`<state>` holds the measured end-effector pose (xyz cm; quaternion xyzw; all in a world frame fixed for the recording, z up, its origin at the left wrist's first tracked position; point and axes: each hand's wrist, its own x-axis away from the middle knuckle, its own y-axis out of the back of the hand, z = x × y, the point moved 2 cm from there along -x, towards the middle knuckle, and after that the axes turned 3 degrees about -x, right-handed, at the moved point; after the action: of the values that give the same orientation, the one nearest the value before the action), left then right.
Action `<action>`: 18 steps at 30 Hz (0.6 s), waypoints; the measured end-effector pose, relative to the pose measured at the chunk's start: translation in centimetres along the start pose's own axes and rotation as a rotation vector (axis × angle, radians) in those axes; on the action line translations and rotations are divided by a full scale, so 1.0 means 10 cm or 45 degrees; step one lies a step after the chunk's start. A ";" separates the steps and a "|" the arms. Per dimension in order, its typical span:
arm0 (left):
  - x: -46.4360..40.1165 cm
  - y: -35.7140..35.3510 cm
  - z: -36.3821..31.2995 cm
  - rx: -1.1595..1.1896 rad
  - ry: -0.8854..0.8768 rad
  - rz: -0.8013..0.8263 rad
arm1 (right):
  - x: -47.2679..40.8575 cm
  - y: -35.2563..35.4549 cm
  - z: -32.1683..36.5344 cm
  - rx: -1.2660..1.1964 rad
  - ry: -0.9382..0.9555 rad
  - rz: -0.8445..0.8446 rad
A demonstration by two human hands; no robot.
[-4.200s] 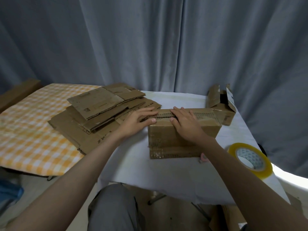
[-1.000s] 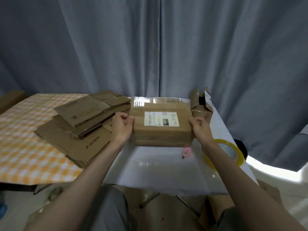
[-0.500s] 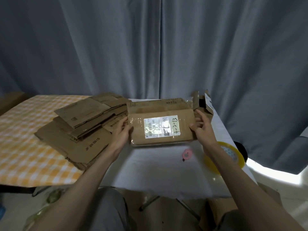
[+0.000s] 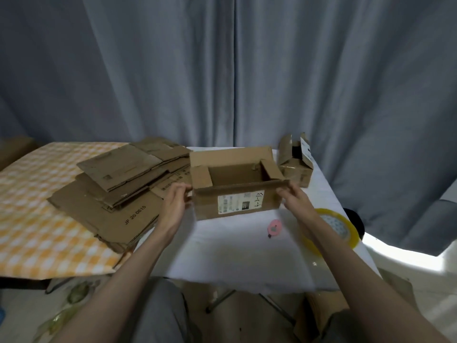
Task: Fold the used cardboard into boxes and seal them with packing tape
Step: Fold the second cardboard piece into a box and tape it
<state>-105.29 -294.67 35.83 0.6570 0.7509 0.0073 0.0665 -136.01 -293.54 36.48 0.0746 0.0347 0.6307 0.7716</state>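
Brown labelled cardboard box (image 4: pixel 237 194) stands formed, top flaps open, unsealed; left hand (image 4: pixel 174 203) and right hand (image 4: pixel 295 200) pinch its ends. Flat cardboard stack (image 4: pixel 116 191) left unfolded, yellow-rimmed tape roll (image 4: pixel 342 227) idle right.

An open-topped cardboard box (image 4: pixel 235 194) stands on a white table (image 4: pixel 235 248), held at its ends by the left hand (image 4: pixel 175 201) and right hand (image 4: pixel 294 199). Flattened cardboard (image 4: pixel 118 189) lies left; a tape roll (image 4: pixel 338 226), partly hidden, right; a small pink object (image 4: pixel 274 227), possibly a cutter, near.

The box (image 4: pixel 237 194) and stack (image 4: pixel 118 189) are seen to be matt brown cardboard; a glossy paper label (image 4: pixel 241 202) is borne. The tape (image 4: pixel 343 229) is shiny yellowish plastic.
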 end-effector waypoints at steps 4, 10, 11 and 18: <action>0.01 0.07 0.03 -0.045 0.021 -0.007 | -0.07 -0.06 0.08 -0.140 -0.066 -0.034; -0.19 0.06 -0.03 -0.055 0.089 -0.023 | -0.03 -0.25 0.14 -0.352 -0.183 -0.108; -0.21 0.05 -0.07 0.015 0.072 -0.035 | 0.00 -0.30 0.15 -0.387 -0.197 -0.084; -0.05 -0.06 -0.12 -0.248 -0.263 0.026 | 0.01 -0.48 0.25 -0.344 -0.232 -0.067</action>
<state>-105.98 -295.17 37.05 0.6523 0.7291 0.0134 0.2067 -130.98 -294.51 38.21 0.0263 -0.1185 0.5998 0.7909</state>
